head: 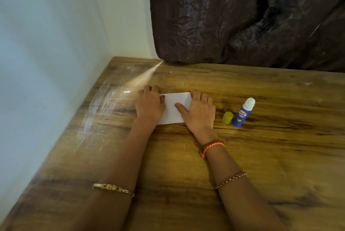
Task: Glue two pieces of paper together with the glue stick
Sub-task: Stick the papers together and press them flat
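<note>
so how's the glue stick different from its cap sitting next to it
The glue stick is blue with a red and white label and a white tip; the cap is plain yellow. The glue stick is taller and leans a little; the cap is short and squat. The glue stick stands uncapped, farther from the right hand; the cap is nearer it. Both stand on the table, untouched.

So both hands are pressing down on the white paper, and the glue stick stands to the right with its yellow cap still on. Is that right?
Not quite. The yellow cap is off: it sits on the table just left of the glue stick, whose white tip is bare. The head view shows it. The rest holds: the left hand and right hand both press on the white paper.
</note>
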